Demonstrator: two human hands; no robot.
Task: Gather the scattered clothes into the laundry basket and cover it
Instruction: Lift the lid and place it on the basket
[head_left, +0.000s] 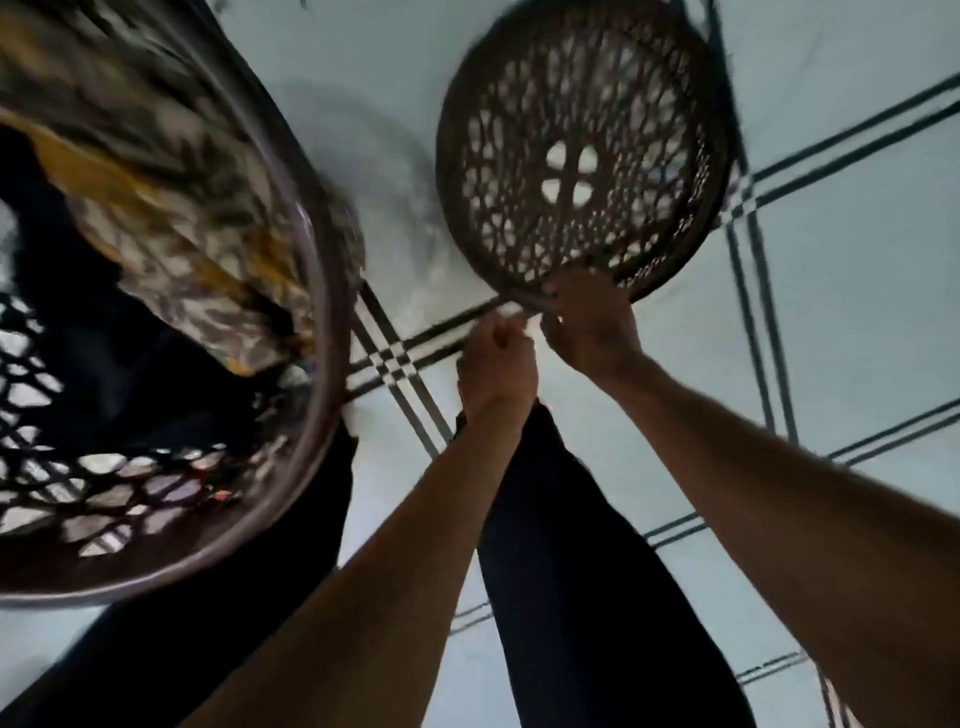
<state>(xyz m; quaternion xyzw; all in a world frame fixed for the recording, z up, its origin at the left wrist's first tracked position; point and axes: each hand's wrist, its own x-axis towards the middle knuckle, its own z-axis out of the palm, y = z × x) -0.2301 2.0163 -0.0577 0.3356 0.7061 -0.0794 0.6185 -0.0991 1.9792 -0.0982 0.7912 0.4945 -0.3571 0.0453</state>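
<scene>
A round brown lattice lid (576, 156) is up off the tiled floor at the top centre, tilted toward me. My right hand (589, 322) grips its near rim. Close beside it, my left hand (498, 364) is closed at the same near edge, fingers curled on the rim. The brown laundry basket (322, 415) stands at the left, blurred. Inside it lie a patterned yellow-and-grey cloth (171, 228) and dark clothes (130, 353).
The floor is pale tile with dark striped joint lines (395, 364). My dark trouser legs (582, 545) stand between the basket and the lid. Open floor lies to the right.
</scene>
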